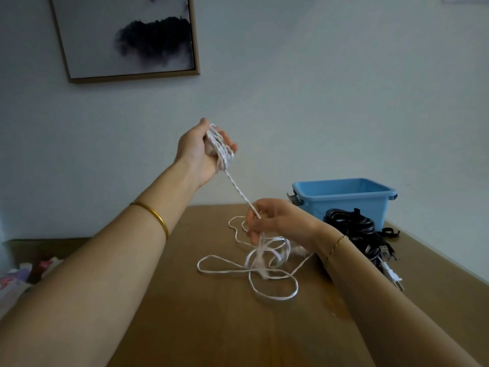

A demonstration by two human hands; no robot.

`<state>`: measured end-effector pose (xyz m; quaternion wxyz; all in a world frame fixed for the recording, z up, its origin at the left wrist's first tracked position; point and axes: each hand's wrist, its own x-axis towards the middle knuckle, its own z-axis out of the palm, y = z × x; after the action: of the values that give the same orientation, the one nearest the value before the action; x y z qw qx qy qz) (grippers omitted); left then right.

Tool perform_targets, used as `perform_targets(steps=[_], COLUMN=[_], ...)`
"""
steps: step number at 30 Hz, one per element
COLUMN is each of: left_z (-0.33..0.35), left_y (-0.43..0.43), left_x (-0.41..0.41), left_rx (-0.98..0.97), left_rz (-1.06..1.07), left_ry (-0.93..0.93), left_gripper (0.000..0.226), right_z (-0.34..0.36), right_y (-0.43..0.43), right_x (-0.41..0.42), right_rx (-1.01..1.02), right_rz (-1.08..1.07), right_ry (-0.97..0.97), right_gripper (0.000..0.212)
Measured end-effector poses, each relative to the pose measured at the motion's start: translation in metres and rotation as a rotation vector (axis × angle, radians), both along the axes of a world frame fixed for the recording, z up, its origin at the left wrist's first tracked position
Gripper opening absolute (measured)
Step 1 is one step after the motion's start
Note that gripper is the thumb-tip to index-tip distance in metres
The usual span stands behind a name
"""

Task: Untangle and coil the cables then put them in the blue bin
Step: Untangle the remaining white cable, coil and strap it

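Interior of blue bin (344, 201) not visible; lower front corner hidden behind black cables (352, 225). Left of the bin, white cable (260, 260) blurs beneath right hand (275, 217).

A home room: framed ink painting (127, 35) above a wooden table (206, 327).

The white cable (221, 154) wound round the left hand (197, 152) looks matt and twisted. Beyond the right hand (275, 221), the bin (344, 205) is smooth blue plastic and the black cables (349, 223) are glossy. Under both hands, the table (198, 327) is smooth brown wood.
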<state>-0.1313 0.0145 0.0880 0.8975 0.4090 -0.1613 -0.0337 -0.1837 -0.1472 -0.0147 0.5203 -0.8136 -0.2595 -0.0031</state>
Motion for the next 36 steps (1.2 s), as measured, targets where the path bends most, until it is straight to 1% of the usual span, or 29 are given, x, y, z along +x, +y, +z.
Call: perform_targets(steps=[2, 3, 4, 5, 7, 9, 11, 13, 14, 16, 18, 19, 21, 23, 25, 26, 27, 29, 31, 33, 35, 36], left_z=[-0.002, -0.006, -0.012, -0.019, -0.031, -0.038, -0.04, -0.04, -0.039, -0.035, -0.03, -0.027, -0.025, -0.021, -0.017, -0.014, -0.012, -0.006, 0.0, 0.007, 0.013, 0.018], left_y=[0.002, 0.002, 0.001, -0.001, -0.003, -0.003, -0.004, -0.005, -0.005, -0.004, -0.003, -0.003, -0.003, -0.001, 0.002, 0.004, 0.005, 0.004, 0.0, -0.005, -0.009, -0.011], left_x=[0.003, 0.005, 0.006, 0.008, 0.01, 0.01, 0.008, 0.001, -0.004, -0.012, -0.018, -0.02, -0.02, -0.02, -0.019, -0.018, -0.017, -0.018, -0.02, -0.024, -0.026, -0.027], left_rx=[-0.019, 0.025, 0.123, 0.262, 0.557, 0.781, 0.985, 1.216, 1.3, 1.339, 1.374, 1.433, 1.533, 1.517, 1.4, 1.334, 1.278, 1.186, 1.095, 1.0, 0.917, 0.873], left_rz=[0.086, 0.135, 0.208, 0.293, 0.43, 0.472, 0.436, 0.35, 0.297, 0.136, -0.022, -0.049, -0.01, 0.053, 0.067, 0.073, 0.075, 0.071, 0.084, 0.13, 0.182, 0.212], left_ry=[0.023, 0.009, -0.035, -0.108, -0.291, -0.44, -0.561, -0.652, -0.668, -0.604, -0.543, -0.555, -0.575, -0.532, -0.468, -0.435, -0.405, -0.361, -0.338, -0.321, -0.318, -0.319], left_gripper=[0.035, 0.033, 0.032, 0.032, 0.031, 0.023, 0.017, 0.02, 0.023, 0.032, 0.041, 0.038, 0.023, 0.014, 0.014, 0.015, 0.018, 0.022, 0.021, 0.019, 0.021, 0.021], right_z=[-0.001, 0.001, 0.005, 0.009, 0.019, 0.027, 0.033, 0.038, 0.04, 0.043, 0.044, 0.043, 0.041, 0.038, 0.035, 0.033, 0.03, 0.024, 0.021, 0.023, 0.026, 0.03], right_y=[0.001, 0.003, 0.006, 0.009, 0.016, 0.017, 0.013, 0.005, 0.002, -0.005, -0.008, -0.008, -0.008, -0.011, -0.017, -0.018, -0.019, -0.015, -0.009, -0.003, -0.003, -0.004], right_x=[-0.006, -0.009, -0.011, -0.014, -0.017, -0.018, -0.014, -0.008, -0.005, 0.001, 0.007, 0.008, 0.012, 0.015, 0.02, 0.021, 0.022, 0.022, 0.019, 0.015, 0.016, 0.017], right_rx=[0.012, 0.001, -0.036, -0.076, -0.121, -0.097, -0.048, -0.014, -0.014, -0.056, -0.146, -0.21, -0.316, -0.39, -0.422, -0.377, -0.264, 0.09, 0.423, 0.589, 0.653, 0.652], right_rz=[-0.017, -0.038, -0.061, -0.08, -0.108, -0.154, -0.255, -0.379, -0.43, -0.523, -0.61, -0.651, -0.695, -0.73, -0.816, -0.855, -0.865, -0.771, -0.604, -0.478, -0.364, -0.285], right_ry=[-0.02, -0.031, -0.041, -0.051, -0.075, -0.108, -0.157, -0.227, -0.271, -0.372, -0.485, -0.533, -0.595, -0.594, -0.564, -0.542, -0.513, -0.413, -0.241, -0.119, -0.037, 0.024], right_gripper=[0.006, 0.012, 0.017, 0.019, 0.015, 0.012, 0.013, 0.013, 0.012, 0.008, 0.007, 0.008, 0.012, 0.015, 0.02, 0.025, 0.031, 0.037, 0.025, 0.013, 0.016, 0.019])
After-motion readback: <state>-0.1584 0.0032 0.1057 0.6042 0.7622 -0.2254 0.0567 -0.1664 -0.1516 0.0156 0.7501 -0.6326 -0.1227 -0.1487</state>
